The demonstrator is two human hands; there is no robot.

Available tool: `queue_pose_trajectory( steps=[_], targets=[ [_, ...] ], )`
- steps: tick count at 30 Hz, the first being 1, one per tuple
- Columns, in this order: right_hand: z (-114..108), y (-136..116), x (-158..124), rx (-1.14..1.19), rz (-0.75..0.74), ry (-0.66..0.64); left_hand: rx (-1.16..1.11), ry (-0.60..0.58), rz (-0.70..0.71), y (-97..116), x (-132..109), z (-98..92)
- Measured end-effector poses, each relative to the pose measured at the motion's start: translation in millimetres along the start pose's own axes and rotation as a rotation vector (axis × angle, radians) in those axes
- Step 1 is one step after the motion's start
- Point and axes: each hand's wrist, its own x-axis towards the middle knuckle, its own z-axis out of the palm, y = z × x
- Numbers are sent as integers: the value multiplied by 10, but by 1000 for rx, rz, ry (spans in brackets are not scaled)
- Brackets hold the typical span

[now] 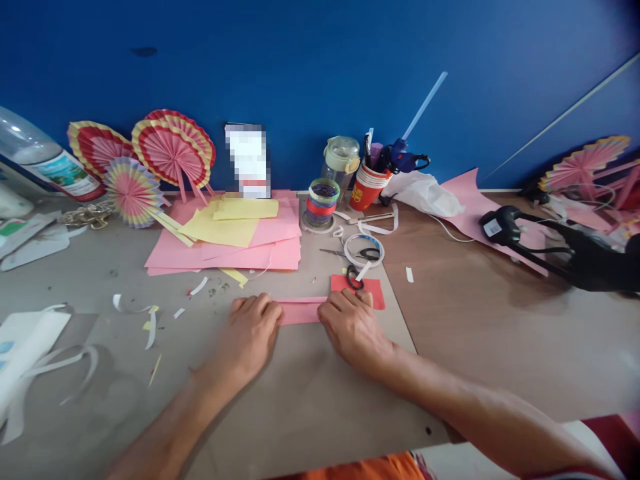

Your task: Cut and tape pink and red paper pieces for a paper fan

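A narrow folded strip of pink paper (301, 311) lies flat on the grey mat between my hands. My left hand (255, 333) is closed over its left end, fingers curled and pressed down. At the right end my right hand (354, 327) grips it the same way, knuckles up. Both thumbs are mostly hidden. Just beyond my right hand are a red paper piece (376, 297) and the black handle of scissors (355, 277). A roll of white tape (381, 252) sits behind them, around part of another pair of scissors.
Stacked pink sheets (280, 250) with yellow paper (225, 227) on top lie behind. Finished paper fans (175, 150) lean on the blue wall. A red paper cup (367, 190) holds tools. White scraps (151, 328) litter the left side; a black device (575, 250) stands right.
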Motion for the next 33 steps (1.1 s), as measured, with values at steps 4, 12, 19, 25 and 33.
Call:
queue_pose_trajectory(
  steps=[4,12,19,25,33],
  targets=[
    [-21,-35,-16,-65,-94,7,38,-13,100,25,-5,-9],
    [-79,-9,-30,-90,-214,-37,-27,-94,178,-29,-21,-78],
    [-93,59,-47,-55,-201,-42,-98,-143,173,-117,-31,-114],
    [-102,90,-53,-44,-207,-53,-159,-115,168,-141,-28,-153],
    [-144,116,-47,-11,-195,-69,-161,-134,178,-221,-41,-195]
  ],
)
